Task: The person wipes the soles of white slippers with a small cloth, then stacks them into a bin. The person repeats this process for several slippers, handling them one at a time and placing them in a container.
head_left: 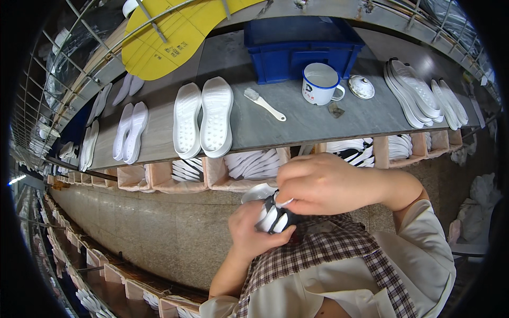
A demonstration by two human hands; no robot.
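Shirt nearest, left hand holds bundle, seemingly off table edge.

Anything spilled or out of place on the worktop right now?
Possibly: a small dark patch stands out on the grey worktop beside the mug; stain or scrap, I can't tell. The lid lies off, right of the mug.

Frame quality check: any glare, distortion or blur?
Head view: the workbench's front edge bows, black vignetting at the corners; head view: glare spot toward the workbench's right end, diffuse sheen on the floor, bright strip at the left edge; head view: right hand looks slightly soft, possibly motion.
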